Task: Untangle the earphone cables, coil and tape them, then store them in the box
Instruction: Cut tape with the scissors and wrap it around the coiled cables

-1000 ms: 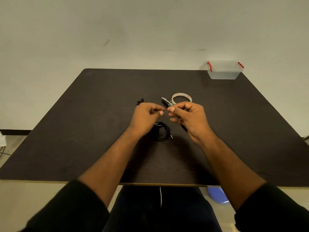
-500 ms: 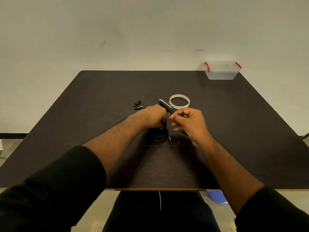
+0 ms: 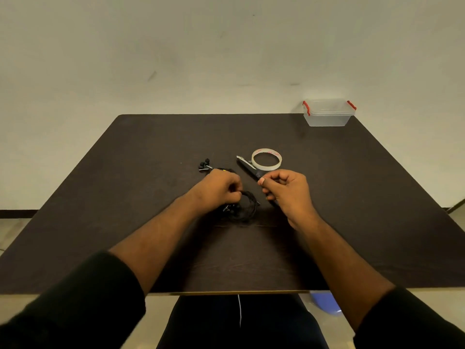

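Dim, warm yellowish indoor light, fairly even, source out of frame. Dark brown matte tabletop (image 3: 352,197) shows no glare; soft short shadow left of the clear plastic box with red clips (image 3: 327,114). Black coiled earphone cable (image 3: 247,207) nearly merges with the dark surface, detail hard to read. Wide-angle distortion: tabletop edges splay outward, forearms stretch toward the bottom corners. Black left sleeve (image 3: 75,303) smeared with motion blur. Centre reasonably sharp, overall soft and compressed. Pale wall evenly lit.

Black sleeves (image 3: 75,298), dark trousers (image 3: 226,323).
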